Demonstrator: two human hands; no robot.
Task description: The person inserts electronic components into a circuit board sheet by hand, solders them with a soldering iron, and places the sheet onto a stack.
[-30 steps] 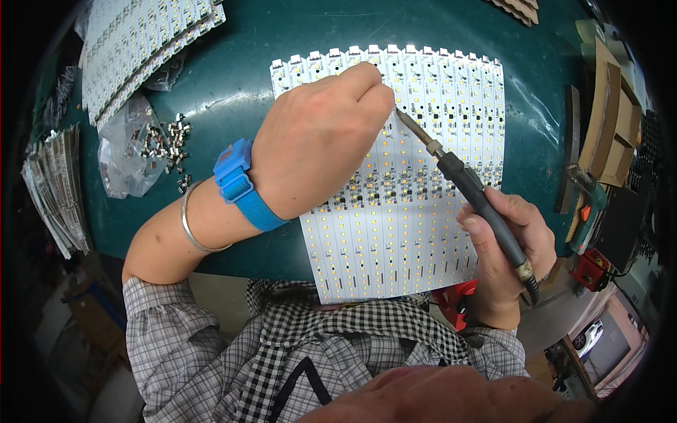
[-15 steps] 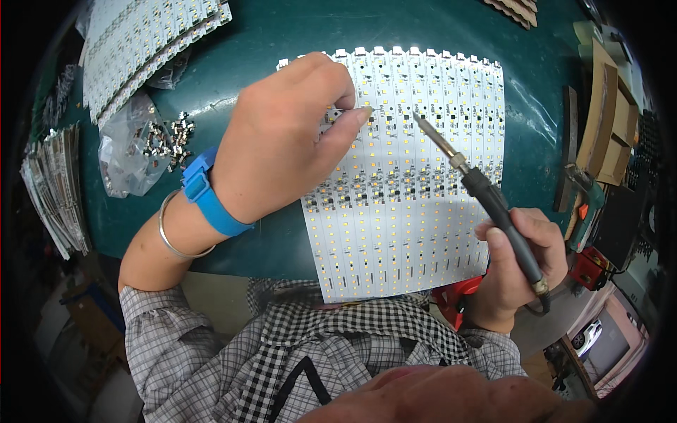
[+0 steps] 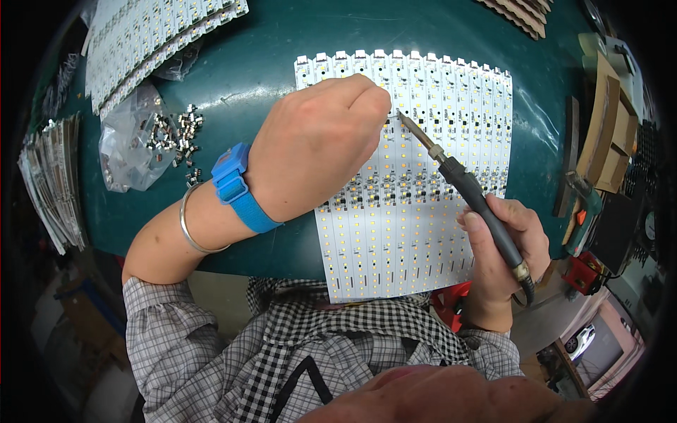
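Observation:
A white LED circuit board panel (image 3: 395, 218), made of many narrow strips with small yellow chips and black parts, lies on the green table. My right hand (image 3: 509, 243) grips a soldering iron (image 3: 479, 204) by its dark handle. The iron's tip points up-left and meets the panel, or hovers just above it, at the upper row of parts. My left hand (image 3: 321, 144), with a blue wrist strap (image 3: 243, 187), is closed above the panel's upper left. From its fingertips a thin solder wire (image 3: 393, 117) reaches toward the iron's tip. Its thumb is hidden behind the hand.
At the left lie a plastic bag (image 3: 130, 144) with small metal-ended parts (image 3: 185, 134) spilling from it, a bundle of strips (image 3: 53, 187) and stacked LED panels (image 3: 151, 42). Cardboard trays (image 3: 603, 130) and a green-handled tool (image 3: 585, 218) sit at the right.
My left hand has shifted right and slightly down and turned over, hiding its thumb. The iron's tip has moved a little left, closer to my left fingertips. The view has shifted slightly.

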